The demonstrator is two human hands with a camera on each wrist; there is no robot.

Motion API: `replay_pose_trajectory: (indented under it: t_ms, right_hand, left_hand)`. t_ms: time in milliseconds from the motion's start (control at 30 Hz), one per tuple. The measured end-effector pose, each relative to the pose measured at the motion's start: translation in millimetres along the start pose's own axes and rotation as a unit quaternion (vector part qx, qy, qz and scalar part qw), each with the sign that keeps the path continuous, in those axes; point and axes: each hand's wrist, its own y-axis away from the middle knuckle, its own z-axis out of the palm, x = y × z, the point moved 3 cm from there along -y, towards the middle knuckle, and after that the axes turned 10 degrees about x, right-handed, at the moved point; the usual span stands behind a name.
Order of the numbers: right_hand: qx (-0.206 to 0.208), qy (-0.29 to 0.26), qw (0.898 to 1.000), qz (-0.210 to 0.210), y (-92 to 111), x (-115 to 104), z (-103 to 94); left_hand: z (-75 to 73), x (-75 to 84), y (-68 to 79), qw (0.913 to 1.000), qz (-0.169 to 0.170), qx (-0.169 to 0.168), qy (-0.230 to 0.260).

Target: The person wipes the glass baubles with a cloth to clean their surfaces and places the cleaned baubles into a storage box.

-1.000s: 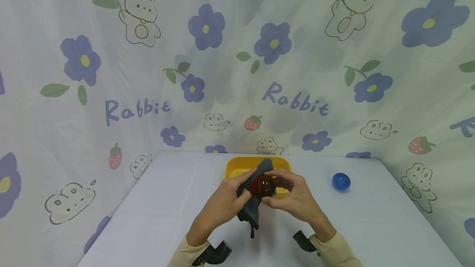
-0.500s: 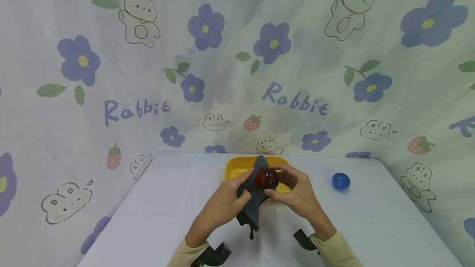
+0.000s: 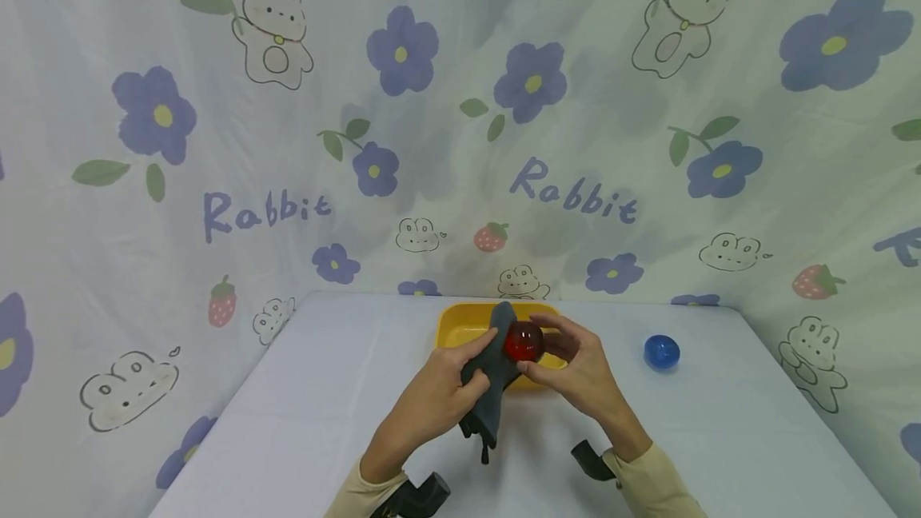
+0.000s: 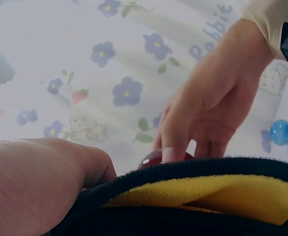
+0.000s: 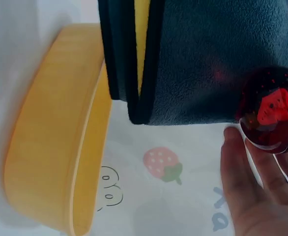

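Note:
My left hand point(image 3: 435, 394) grips a folded dark grey cloth point(image 3: 493, 378). The cloth's yellow inner side point(image 4: 242, 189) shows between its folds in the left wrist view. To the right, my right hand point(image 3: 586, 370) holds a glossy, see-through dark red ball point(image 3: 524, 341) between thumb and fingers. The ball lies right against the cloth's grey face; a small bright red figure inside it shows in the right wrist view. Both hands are raised over the near side of a yellow basin point(image 3: 460, 326), whose front is partly hidden behind them.
A blue see-through ball point(image 3: 661, 352) sits on the white table point(image 3: 345, 390), right of the basin. Behind the table hangs a white curtain point(image 3: 446, 134) printed with flowers and rabbits. Dark wrist mounts point(image 3: 424, 494) stick out near both sleeves.
The red ball has moved slightly up and right in my right hand and turned, its bright red part now facing the head camera. The cloth's upper tip has shifted left.

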Motion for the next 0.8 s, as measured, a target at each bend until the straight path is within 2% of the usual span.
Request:
replay_pose_trajectory:
  t_ms: [133, 300, 633, 800]
  right_hand:
    - [-0.009, 0.038, 0.999, -0.005, -1.2, 1.4, 0.9]
    - [-0.024, 0.055, 0.998, -0.003, -1.9, 1.7, 1.4]
    - [-0.057, 0.029, 0.998, 0.021, 0.5, 1.1, 2.8]
    - [-0.082, 0.030, 0.996, 0.010, 3.0, -1.7, 7.6]
  left_hand:
    - [-1.0, 1.1, 0.1, 0.9999, 0.001, 0.011, 0.000]
    - [-2.3, 2.5, -0.5, 0.9997, 0.004, 0.022, 0.001]
    - [-3.1, 3.2, -1.8, 0.9995, 0.009, 0.031, 0.008]
    - [-3.6, 3.1, -1.7, 0.9991, 0.017, 0.037, 0.005]
